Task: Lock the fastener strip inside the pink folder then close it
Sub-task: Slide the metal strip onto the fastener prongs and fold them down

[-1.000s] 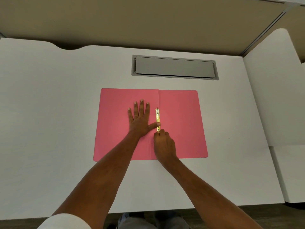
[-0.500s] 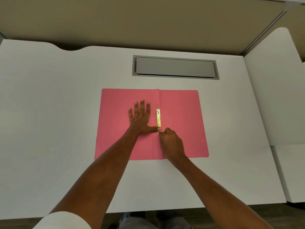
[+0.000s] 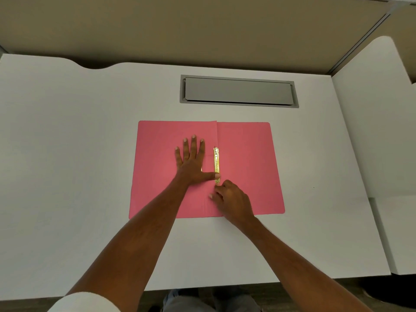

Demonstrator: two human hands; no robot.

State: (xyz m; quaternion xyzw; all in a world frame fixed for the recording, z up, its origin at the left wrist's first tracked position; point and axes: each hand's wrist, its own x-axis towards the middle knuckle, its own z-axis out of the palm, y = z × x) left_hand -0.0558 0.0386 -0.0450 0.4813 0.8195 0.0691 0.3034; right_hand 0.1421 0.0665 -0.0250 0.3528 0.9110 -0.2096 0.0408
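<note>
left hand (image 3: 191,163) flat, thumb hiding fastener strip (image 3: 216,164) end; right hand (image 3: 231,199) fingers curled, grip unclear.

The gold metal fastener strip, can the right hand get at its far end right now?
Probably yes. The right hand sits just below the gold metal fastener strip, whose far end lies bare; only the left hand's thumb covers the near end.

White desk (image 3: 78,154); open pink folder (image 3: 247,154) lying flat.

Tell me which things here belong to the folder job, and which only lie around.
Job: pink folder, fastener strip, left hand, right hand.
Around: white desk, grey cable hatch, side panel.
</note>
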